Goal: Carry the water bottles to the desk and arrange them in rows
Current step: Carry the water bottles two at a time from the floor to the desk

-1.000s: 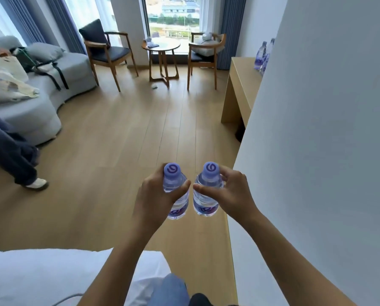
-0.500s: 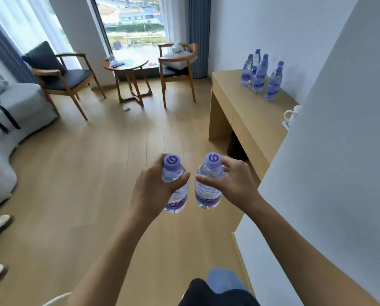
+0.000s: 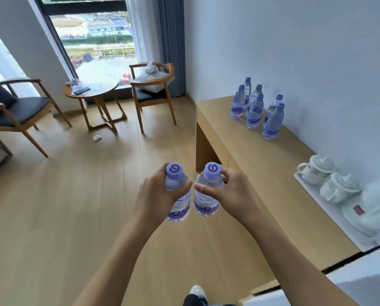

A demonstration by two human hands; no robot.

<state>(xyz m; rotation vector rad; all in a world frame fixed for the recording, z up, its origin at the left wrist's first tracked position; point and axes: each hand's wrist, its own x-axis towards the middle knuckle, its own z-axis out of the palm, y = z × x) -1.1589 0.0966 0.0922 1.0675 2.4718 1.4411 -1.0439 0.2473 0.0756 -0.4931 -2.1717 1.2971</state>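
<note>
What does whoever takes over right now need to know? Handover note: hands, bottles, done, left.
Left hand grips one water bottle; right hand grips another, both upright over the floor, short of the desk.
Done: six bottles stand grouped at the desk's far end by the wall.
Left: carry these two to the desk and set them in line with that group. A white tea tray takes the near end.

Looking like hotel room. Long light-wood desk [image 3: 262, 164] running along white wall, white tray with ceramic teacups and kettle [image 3: 348, 195] sitting on it. Two wooden armchairs with dark cushions [image 3: 19, 111] flanking small round wooden table [image 3: 91, 89] by floor-length window [image 3: 96, 45]; grey-blue curtain [image 3: 171, 45] hanging beside.
</note>
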